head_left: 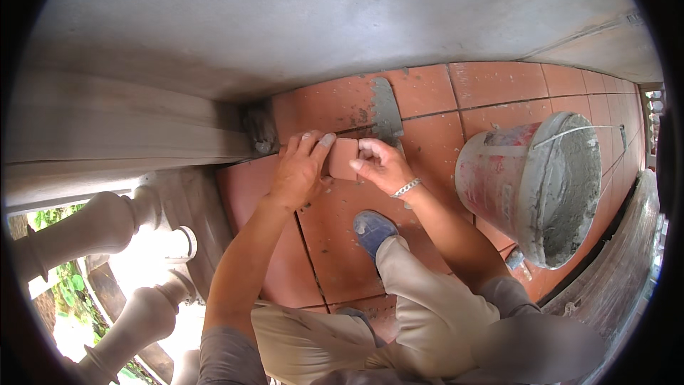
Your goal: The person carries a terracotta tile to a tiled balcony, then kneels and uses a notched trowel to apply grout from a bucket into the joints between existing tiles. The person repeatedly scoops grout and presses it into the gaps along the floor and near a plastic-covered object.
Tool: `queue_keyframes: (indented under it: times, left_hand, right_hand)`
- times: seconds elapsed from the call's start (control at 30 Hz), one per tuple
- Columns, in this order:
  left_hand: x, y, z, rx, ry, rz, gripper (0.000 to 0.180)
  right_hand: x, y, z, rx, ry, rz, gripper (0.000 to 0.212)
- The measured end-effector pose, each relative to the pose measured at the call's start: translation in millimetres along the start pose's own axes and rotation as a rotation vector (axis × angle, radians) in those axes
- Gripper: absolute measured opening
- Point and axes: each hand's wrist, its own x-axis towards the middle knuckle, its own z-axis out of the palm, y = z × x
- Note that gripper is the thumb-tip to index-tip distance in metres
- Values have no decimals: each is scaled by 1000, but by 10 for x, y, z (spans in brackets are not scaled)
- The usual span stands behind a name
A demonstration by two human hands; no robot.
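Observation:
A small terracotta tile piece [344,159] with rounded corners is held up between my two hands. My left hand [299,169] grips its left edge, fingers curled along the side. On the opposite edge, my right hand [385,167] pinches it between thumb and fingers; a chain bracelet circles that wrist. Just beyond the hands, a grey trowel blade [387,108], ragged along one side, lies on the red floor tiles [420,89]. My right hand and forearm hide part of what lies behind it.
At the right, a bucket [499,167] smeared with grey mortar tilts, its mouth facing right. A grey wall [356,21] closes the far side. Balusters [107,222] line the left. My blue shoe [374,232] rests below the hands. Plastic-wrapped material [613,264] lies at lower right.

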Motion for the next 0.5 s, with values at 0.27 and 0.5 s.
queue_keyframes:
  times: [0.27,0.5]
  left_hand:
    - [-132,34,88,-193,228,-1,83]
    - [-334,-528,27,-838,432,-720,42]
  right_hand:
    - [0,69,-88,241,-79,162,30]
    - [-44,90,-281,518,4,375,21]
